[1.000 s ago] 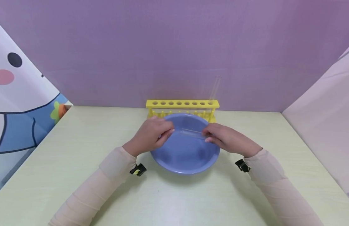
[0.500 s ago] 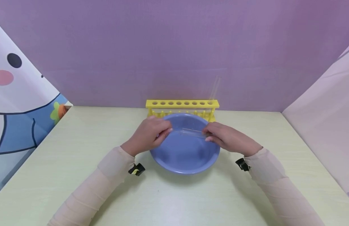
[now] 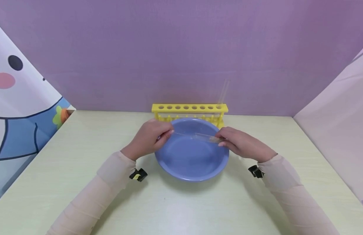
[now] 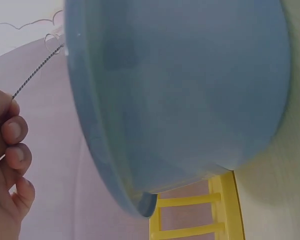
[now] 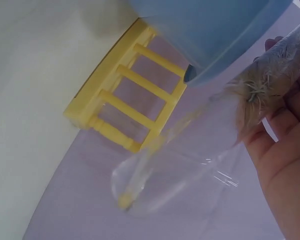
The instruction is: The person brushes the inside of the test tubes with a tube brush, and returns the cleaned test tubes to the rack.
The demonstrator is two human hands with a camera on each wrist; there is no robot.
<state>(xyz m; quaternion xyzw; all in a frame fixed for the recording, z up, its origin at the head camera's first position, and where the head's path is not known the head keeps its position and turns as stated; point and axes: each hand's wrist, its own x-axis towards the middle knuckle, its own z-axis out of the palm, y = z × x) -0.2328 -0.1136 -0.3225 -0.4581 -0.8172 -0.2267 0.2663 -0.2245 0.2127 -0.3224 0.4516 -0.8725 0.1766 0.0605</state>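
My left hand (image 3: 150,135) pinches the twisted wire handle of a test tube brush (image 4: 37,71) over the left side of the blue basin (image 3: 191,160). The wire runs right toward the mouth of a clear test tube (image 3: 203,137). My right hand (image 3: 240,143) grips that tube near its right end, holding it almost level above the basin. In the right wrist view, the brush's pale bristles (image 5: 257,90) show inside the tube beside my fingers, and the rounded clear end points to the lower left. Part of the tube is hidden behind the fingers.
Behind the basin stands a yellow test tube rack (image 3: 188,107), its lower part partly hidden. Another clear test tube (image 3: 224,93) leans upright in its rightmost hole. The pale table (image 3: 181,209) meets a purple backdrop (image 3: 181,49) at the back.
My left hand has drawn left, and a length of brush wire now shows between it and the tube. My right hand and the tube have shifted slightly right.
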